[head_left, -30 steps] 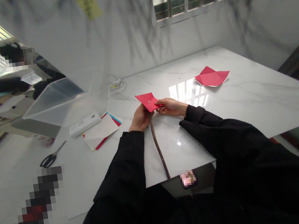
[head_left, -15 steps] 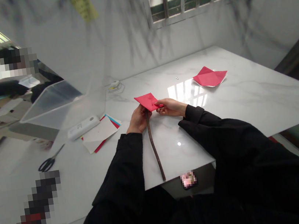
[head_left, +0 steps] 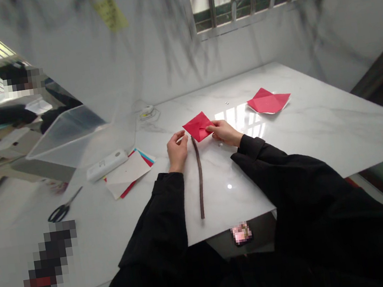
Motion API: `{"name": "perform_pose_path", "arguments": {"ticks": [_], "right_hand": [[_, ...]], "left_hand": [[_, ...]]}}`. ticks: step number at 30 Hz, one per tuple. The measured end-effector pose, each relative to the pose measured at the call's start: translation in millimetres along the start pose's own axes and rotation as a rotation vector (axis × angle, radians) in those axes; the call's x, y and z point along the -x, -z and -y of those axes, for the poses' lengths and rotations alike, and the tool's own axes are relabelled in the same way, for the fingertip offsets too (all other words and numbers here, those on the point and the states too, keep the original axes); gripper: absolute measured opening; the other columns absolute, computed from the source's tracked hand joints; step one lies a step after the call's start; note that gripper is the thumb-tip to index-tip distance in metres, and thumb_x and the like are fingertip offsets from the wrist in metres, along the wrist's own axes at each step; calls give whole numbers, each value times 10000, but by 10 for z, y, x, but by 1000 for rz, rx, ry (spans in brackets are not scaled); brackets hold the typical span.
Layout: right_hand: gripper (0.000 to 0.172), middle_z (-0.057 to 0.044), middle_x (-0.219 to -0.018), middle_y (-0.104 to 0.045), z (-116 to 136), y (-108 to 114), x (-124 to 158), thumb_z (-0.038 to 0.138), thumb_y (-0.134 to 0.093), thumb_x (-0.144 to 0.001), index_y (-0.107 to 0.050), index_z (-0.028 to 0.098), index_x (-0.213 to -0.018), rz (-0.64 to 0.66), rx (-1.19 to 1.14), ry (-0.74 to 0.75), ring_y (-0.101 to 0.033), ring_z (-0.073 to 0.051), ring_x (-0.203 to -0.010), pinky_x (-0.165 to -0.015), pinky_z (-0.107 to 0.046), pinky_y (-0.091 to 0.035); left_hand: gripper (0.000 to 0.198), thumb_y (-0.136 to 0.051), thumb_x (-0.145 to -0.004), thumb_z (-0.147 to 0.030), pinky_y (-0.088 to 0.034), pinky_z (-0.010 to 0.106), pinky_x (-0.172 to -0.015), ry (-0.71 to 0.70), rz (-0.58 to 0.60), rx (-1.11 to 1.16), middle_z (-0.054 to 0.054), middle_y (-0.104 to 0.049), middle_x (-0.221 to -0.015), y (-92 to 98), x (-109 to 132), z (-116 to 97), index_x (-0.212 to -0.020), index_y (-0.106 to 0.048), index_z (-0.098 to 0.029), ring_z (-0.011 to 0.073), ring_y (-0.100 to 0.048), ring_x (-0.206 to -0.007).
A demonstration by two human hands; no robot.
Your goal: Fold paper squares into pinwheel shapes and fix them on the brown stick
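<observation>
A folded piece of red paper [head_left: 196, 126] is pinched at its right corner by my right hand [head_left: 226, 133]. A brown stick [head_left: 200, 175] extends down from under the paper's lower left edge; whether it is fixed to the paper I cannot tell. My left hand [head_left: 177, 152] is just left of the stick's upper end, apart from the paper, fingers slightly curled with a gap between thumb and forefinger. A second folded red paper [head_left: 268, 101] with white edges lies farther right on the white table [head_left: 311, 131].
On the left lie a stack of coloured paper sheets [head_left: 129, 171], a white elongated device [head_left: 106, 165] and black-handled scissors [head_left: 61, 210]. A clear plastic bin [head_left: 65, 137] stands behind them. A person [head_left: 19, 98] is at the far left. A wall with a barred window borders the table's back.
My left hand has let go of the red paper and stick and drawn slightly left. My right hand has shifted the paper up and right, and the stick's lower end has swung left.
</observation>
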State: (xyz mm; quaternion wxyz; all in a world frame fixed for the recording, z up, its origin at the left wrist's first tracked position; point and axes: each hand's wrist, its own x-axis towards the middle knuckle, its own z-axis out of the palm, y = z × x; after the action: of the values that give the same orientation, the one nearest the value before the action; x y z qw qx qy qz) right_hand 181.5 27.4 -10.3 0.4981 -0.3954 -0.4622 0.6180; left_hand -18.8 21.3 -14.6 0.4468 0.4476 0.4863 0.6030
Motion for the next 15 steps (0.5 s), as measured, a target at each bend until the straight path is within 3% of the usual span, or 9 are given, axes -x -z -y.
{"name": "perform_pose_path", "arguments": {"ticks": [3, 5, 9, 12, 15], "right_hand": [[107, 52, -567, -473, -22, -32, 20, 213, -676, -875, -605, 203, -796, 10, 139, 78, -356, -78, -462, -432, -213, -254], [96, 44, -574, -505, -29, -45, 38, 244, -679, -878, -625, 203, -811, 23, 252, 127, -429, -95, -498, -462, -218, -309], [152, 45, -577, -504, -20, -35, 60, 311, -646, -913, -619, 199, -815, 52, 331, 162, -459, -104, -510, -491, -232, -341], [244, 31, -602, -531, 39, -5, 71, 393, -624, -951, -634, 188, -820, 56, 454, 193, -498, -116, -548, -536, -242, -368], [295, -19, -741, -663, 160, 23, 117, 444, -653, -954, -693, 172, -849, 12, 773, 229, -582, -133, -666, -634, -247, -408]], "left_hand": [[273, -784, -740, -162, -518, 197, -733, -90, -13, 9, 87, -682, -1199, -8, 24, -87, -1004, -742, -221, 190, -644, -1025], [377, -797, -734, -175, -519, 207, -735, -113, -15, 28, 86, -681, -1198, -34, 66, -152, -1098, -720, -238, 183, -655, -989], [587, -836, -680, -158, -539, 227, -742, -88, 88, 45, 67, -693, -1123, -78, 141, -205, -1230, -659, -262, 170, -664, -906], [544, -815, -681, -141, -532, 215, -698, -119, 119, -14, 55, -711, -1008, -65, 128, -178, -1200, -680, -236, 151, -654, -818], [407, -763, -729, -198, -493, 196, -592, -158, 41, -98, 49, -726, -935, -21, 53, -133, -1132, -707, -204, 127, -628, -704]]}}
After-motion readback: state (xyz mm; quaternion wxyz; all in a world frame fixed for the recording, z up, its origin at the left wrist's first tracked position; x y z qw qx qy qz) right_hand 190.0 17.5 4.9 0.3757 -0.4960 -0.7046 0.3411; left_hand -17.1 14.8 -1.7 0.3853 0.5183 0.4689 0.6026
